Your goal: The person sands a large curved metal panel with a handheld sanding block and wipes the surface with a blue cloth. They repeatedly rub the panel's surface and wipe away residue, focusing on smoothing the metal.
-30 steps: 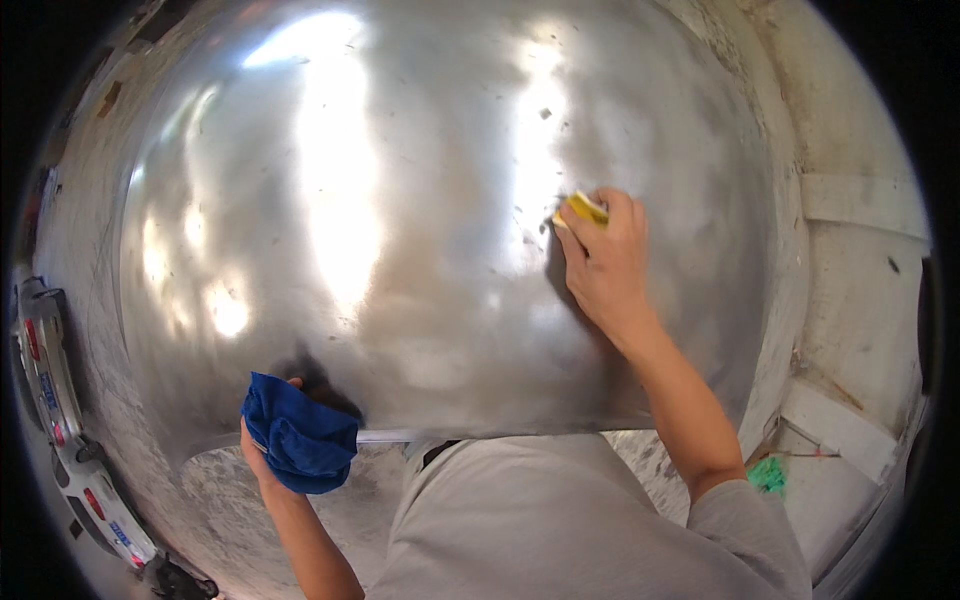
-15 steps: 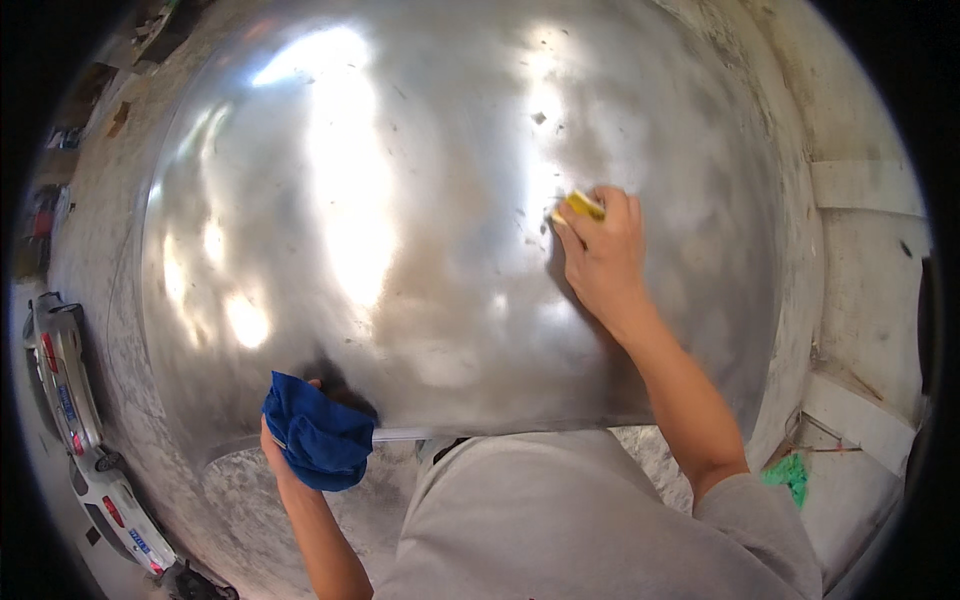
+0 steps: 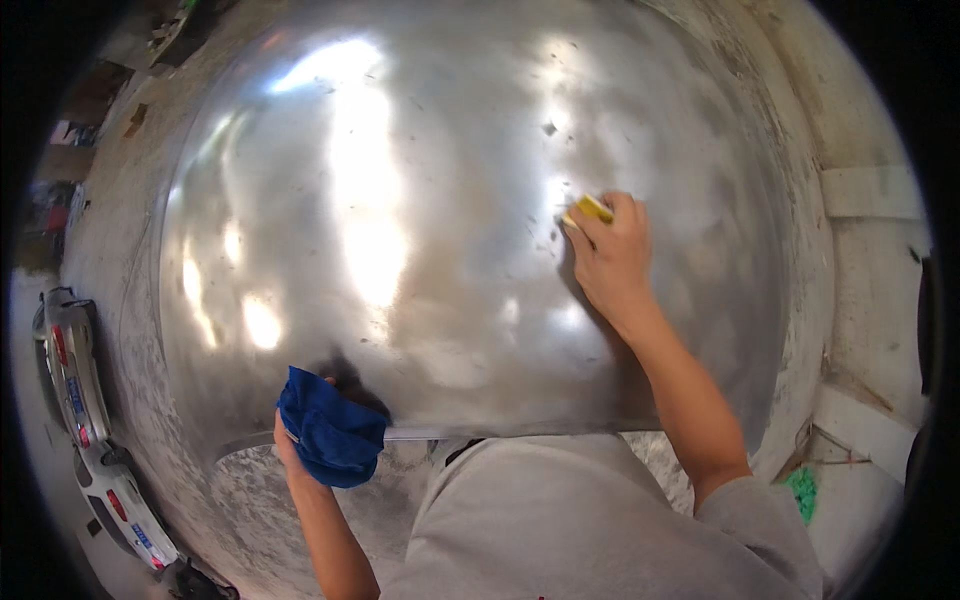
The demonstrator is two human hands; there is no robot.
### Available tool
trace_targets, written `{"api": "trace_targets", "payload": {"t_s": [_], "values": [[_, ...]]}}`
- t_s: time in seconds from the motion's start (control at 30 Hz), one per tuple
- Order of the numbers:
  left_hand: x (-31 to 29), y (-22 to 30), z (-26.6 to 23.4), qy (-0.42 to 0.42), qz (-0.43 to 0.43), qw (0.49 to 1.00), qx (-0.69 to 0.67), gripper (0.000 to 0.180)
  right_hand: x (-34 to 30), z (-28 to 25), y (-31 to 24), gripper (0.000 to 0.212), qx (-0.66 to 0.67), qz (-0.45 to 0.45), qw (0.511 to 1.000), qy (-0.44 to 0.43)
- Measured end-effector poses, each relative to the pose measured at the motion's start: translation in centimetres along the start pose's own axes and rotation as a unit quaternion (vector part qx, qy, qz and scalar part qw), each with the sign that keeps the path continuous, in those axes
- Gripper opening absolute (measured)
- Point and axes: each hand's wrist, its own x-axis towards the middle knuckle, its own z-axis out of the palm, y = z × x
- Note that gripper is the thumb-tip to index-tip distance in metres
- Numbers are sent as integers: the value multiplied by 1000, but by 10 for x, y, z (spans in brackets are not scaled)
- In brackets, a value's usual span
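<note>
A large, curved sheet-metal panel (image 3: 470, 330), shiny silver-grey and shaped like a car hood, spreads out in front of me. My right hand (image 3: 615, 255) grips a small yellow sponge-like block (image 3: 595, 208) with a pale underside, held against the panel right of its middle. Small dark specks lie on the metal around the block. At the panel's near left edge, a dark blue cloth (image 3: 335, 430) is bunched in my left hand (image 3: 288, 445). The cloth covers most of that hand's fingers.
On the far left are a silver car (image 3: 78, 365) and a white car (image 3: 120, 500). Green crumpled material (image 3: 802, 492) lies on the floor at the right, near a pale wall (image 3: 870, 270). A worn concrete floor (image 3: 115, 260) surrounds the panel.
The whole view has shifted a little, so the panel and both hands appear slightly farther right. My right hand keeps the block at about the same spot on the panel; the cloth stays in my left.
</note>
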Motion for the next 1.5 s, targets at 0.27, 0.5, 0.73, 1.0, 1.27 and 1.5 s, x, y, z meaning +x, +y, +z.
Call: {"api": "trace_targets", "payload": {"t_s": [0.27, 0.5, 0.73, 1.0, 1.27, 1.5], "values": [[2, -2, -3, 39, -14, 999, -25, 59, 54, -10, 25, 25, 73, 37, 991, 102], [2, -4, -2, -28, -12, 998, -56, 57, 40, -16, 46, 40, 122, 148, 980, 54], [3, -10, -10, -15, -22, 996, -89, 64, 55, 6, 28, 38, 172, 97, 980, -3], [1, -19, -8, 39, -5, 995, -90, 63, 89, 14, 32, 36, 161, 86, 983, 30], [0, -17, -7, 38, 20, 998, -44, 63, 76, 1, 56, 31, 87, 86, 992, 25], [1, -15, -11, 12, 16, 1000, -18, 62, 65, 1, 61, 26, 12, 18, 999, 26]]}}
